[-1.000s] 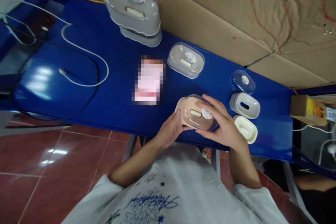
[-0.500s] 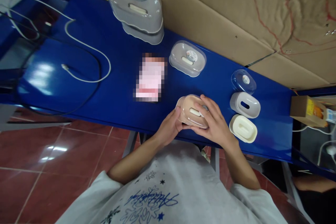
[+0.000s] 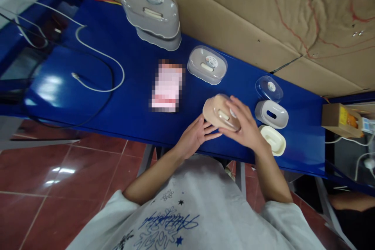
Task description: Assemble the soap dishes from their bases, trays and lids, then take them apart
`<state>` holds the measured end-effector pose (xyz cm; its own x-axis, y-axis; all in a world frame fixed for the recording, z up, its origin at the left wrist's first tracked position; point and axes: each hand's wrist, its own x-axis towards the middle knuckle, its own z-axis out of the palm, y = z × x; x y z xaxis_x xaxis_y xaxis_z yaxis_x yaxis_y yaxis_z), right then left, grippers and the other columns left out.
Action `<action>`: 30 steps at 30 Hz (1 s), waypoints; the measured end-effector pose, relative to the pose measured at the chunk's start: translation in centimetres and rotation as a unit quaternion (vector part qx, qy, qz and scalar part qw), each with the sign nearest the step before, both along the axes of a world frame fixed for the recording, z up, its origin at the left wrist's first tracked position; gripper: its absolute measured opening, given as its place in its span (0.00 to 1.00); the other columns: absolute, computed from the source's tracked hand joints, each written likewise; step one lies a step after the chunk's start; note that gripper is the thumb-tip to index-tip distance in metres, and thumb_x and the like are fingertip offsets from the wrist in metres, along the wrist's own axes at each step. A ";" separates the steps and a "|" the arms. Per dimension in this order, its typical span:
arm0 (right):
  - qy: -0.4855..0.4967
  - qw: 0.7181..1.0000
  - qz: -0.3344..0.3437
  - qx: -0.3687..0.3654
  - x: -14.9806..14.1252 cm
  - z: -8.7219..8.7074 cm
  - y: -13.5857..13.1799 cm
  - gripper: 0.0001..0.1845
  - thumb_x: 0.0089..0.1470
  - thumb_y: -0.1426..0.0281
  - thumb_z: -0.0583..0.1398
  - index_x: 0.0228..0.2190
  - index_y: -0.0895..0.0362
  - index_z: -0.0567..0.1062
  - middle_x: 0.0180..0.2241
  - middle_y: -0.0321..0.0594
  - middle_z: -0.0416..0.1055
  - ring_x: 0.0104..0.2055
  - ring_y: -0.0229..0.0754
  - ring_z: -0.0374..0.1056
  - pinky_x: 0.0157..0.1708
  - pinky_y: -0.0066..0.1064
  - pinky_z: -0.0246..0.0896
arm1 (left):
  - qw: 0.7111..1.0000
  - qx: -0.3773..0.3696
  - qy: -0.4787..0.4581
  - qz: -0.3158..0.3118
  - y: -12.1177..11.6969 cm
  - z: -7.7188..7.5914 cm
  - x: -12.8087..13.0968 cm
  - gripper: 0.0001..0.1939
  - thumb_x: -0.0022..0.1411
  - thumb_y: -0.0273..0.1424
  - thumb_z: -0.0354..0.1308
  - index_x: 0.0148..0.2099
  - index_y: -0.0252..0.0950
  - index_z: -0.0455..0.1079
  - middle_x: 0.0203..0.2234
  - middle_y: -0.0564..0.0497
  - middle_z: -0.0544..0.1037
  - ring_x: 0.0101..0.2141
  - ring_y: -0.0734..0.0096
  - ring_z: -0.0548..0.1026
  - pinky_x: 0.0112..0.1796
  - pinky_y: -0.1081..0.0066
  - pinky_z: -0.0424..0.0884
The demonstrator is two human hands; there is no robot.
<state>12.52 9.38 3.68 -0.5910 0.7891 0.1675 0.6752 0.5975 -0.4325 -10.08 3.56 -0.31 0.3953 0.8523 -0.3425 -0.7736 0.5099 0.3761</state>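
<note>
While the right hand [image 3: 246,129] clasps the peach box [image 3: 213,111] by its clear-lidded end over the blue table [image 3: 131,113] in the head view, the left hand [image 3: 191,138] spreads its fingers loosely at the near side; whether they touch it, I cannot tell; the cream tray [image 3: 277,143] sits beside the right wrist.

- The left hand [image 3: 191,137] has let go of the peach box [image 3: 216,112]. Its fingers are now spread out just under the box, and I can't tell if they touch it.
- The right hand [image 3: 244,125] now holds the box by itself.
- The box has moved up, away from the person, and tips more.
- The right wrist now hides a bit of the cream tray [image 3: 275,140].
</note>
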 end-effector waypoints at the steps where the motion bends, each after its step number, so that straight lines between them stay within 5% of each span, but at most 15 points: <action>1: -0.012 1.000 -0.022 0.015 0.6 -0.2 1.1 0.46 0.65 0.50 0.66 0.75 0.46 0.55 0.75 0.55 0.57 0.76 0.65 0.56 0.70 0.64 0.58 | 1.000 0.003 -0.007 -0.004 0.0 0.1 -0.1 0.34 0.69 0.50 0.66 0.71 0.44 0.70 0.66 0.38 0.77 0.67 0.40 0.72 0.65 0.39 0.69; 7: -0.092 0.992 -0.073 0.055 3.0 -1.6 7.9 0.46 0.64 0.44 0.63 0.72 0.52 0.61 0.75 0.56 0.56 0.77 0.66 0.53 0.71 0.63 0.52 | 1.000 0.028 0.005 -0.013 0.0 0.3 -0.5 0.29 0.74 0.44 0.62 0.72 0.45 0.68 0.64 0.39 0.78 0.64 0.45 0.76 0.65 0.44 0.68; 12: -0.144 0.983 -0.094 0.066 3.1 -0.6 9.3 0.46 0.65 0.42 0.60 0.74 0.48 0.57 0.79 0.51 0.47 0.80 0.68 0.42 0.73 0.70 0.38 | 0.999 0.040 0.025 -0.023 0.0 0.3 -0.5 0.24 0.73 0.41 0.63 0.67 0.40 0.74 0.60 0.38 0.82 0.61 0.45 0.79 0.63 0.47 0.70; 15: -0.120 0.983 -0.129 0.062 4.1 1.1 6.6 0.46 0.67 0.43 0.59 0.76 0.49 0.54 0.79 0.52 0.47 0.80 0.67 0.44 0.73 0.69 0.42 | 0.998 0.037 0.038 -0.025 0.1 0.2 -0.5 0.23 0.73 0.40 0.63 0.65 0.38 0.76 0.57 0.38 0.83 0.58 0.46 0.80 0.61 0.48 0.71; 18: -0.072 0.980 -0.178 0.050 6.3 2.4 1.4 0.34 0.71 0.50 0.58 0.71 0.50 0.64 0.69 0.52 0.67 0.71 0.61 0.64 0.69 0.58 0.60 | 0.998 0.035 0.042 -0.030 0.0 0.1 -0.6 0.22 0.73 0.39 0.62 0.64 0.37 0.76 0.55 0.37 0.83 0.56 0.47 0.81 0.59 0.50 0.73; 20: -0.071 0.970 -0.225 0.052 7.8 2.3 -2.6 0.28 0.70 0.52 0.60 0.64 0.51 0.73 0.59 0.52 0.77 0.62 0.60 0.73 0.62 0.55 0.69 | 0.998 0.039 0.045 -0.030 0.0 0.0 -0.5 0.21 0.74 0.39 0.61 0.63 0.36 0.77 0.54 0.38 0.84 0.55 0.48 0.82 0.58 0.51 0.74; 24: -0.137 0.950 -0.276 0.057 9.4 0.4 -8.6 0.26 0.67 0.51 0.64 0.59 0.51 0.77 0.52 0.51 0.80 0.54 0.63 0.76 0.54 0.59 0.74 | 0.996 0.046 0.077 -0.029 -0.1 0.4 -0.3 0.19 0.73 0.38 0.61 0.61 0.37 0.79 0.52 0.39 0.85 0.56 0.49 0.81 0.58 0.52 0.74; 30: -0.048 0.954 -0.294 0.019 7.5 -1.0 -10.2 0.14 0.72 0.64 0.58 0.53 0.48 0.80 0.48 0.47 0.79 0.49 0.55 0.79 0.49 0.51 0.79 | 0.995 0.035 0.070 -0.068 -0.7 1.2 0.4 0.21 0.71 0.37 0.64 0.64 0.39 0.78 0.60 0.38 0.81 0.66 0.43 0.74 0.67 0.46 0.63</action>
<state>20.01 -0.82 2.68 -0.0625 0.9835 0.1697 0.9342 0.1176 -0.3369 -9.65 2.87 0.92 0.4611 0.8179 -0.3440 -0.6373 0.5751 0.5131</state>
